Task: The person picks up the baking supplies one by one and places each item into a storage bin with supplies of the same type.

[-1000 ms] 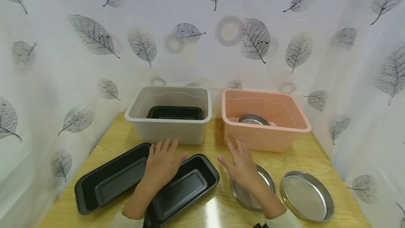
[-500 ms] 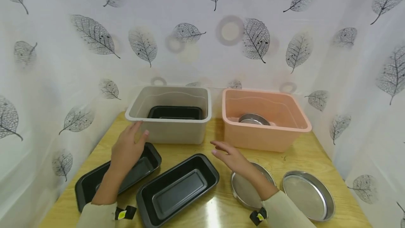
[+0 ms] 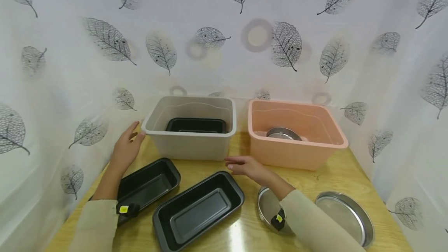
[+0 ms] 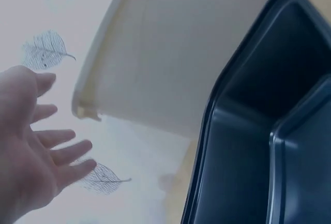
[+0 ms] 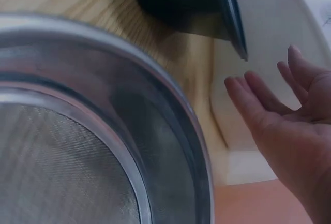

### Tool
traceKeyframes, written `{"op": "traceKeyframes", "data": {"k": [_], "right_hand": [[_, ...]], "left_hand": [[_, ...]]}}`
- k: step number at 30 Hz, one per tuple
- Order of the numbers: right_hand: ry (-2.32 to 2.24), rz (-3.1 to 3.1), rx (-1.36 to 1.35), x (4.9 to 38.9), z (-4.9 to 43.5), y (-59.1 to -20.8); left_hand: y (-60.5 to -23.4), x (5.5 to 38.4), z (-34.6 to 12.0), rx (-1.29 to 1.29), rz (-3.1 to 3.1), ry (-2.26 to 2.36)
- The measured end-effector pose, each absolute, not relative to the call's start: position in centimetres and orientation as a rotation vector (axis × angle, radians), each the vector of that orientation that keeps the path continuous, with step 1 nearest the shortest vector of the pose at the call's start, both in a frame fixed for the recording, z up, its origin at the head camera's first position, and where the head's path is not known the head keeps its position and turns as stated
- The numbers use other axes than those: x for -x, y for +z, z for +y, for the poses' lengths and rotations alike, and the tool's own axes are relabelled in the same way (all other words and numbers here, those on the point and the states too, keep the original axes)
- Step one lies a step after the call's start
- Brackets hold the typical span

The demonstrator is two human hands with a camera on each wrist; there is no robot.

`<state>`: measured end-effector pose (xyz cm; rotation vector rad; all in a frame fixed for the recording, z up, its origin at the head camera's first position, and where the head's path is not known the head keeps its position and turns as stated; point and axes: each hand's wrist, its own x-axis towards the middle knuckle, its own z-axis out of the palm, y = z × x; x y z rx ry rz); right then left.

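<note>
My left hand (image 3: 126,147) is at the left end of the grey bin (image 3: 189,147), fingers spread and nothing in them. In the left wrist view the left hand (image 4: 36,146) shows its palm beside the bin's side wall. My right hand (image 3: 249,167) hovers near the bin's lower right corner, fingers extended and holding nothing. A black loaf pan (image 3: 199,213) lies between the two arms; another black loaf pan (image 3: 150,186) lies under the left forearm. Below the right forearm is a round metal sieve (image 3: 267,205), its mesh (image 5: 67,167) plain in the right wrist view.
A third loaf pan (image 3: 196,125) sits inside the grey bin. The peach bin (image 3: 294,153) at the right holds a round metal sieve (image 3: 281,132). Another sieve (image 3: 344,215) lies at the table's right, partly behind the right sleeve. A leaf-print curtain (image 3: 210,69) surrounds the wooden table.
My left hand has moved left and up, from in front of the grey bin to its left end. My right hand has shifted left, turning toward the gap between the bins. The pans and sieves stay put.
</note>
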<state>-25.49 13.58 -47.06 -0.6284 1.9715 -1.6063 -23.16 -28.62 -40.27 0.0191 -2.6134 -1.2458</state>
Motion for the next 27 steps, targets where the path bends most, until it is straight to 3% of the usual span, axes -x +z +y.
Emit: {"op": "traceKeyframes", "data": {"k": [12, 27], "right_hand": [[-1.492, 1.922, 0.543, 27.0, 12.1, -48.0], [-1.435, 1.905, 0.475, 27.0, 10.6, -49.2]], "left_hand": [[-41.0, 26.8, -30.3, 0.185, -2.534, -1.588], [-41.9, 28.1, -30.9, 0.250, -2.495, -1.900]]}}
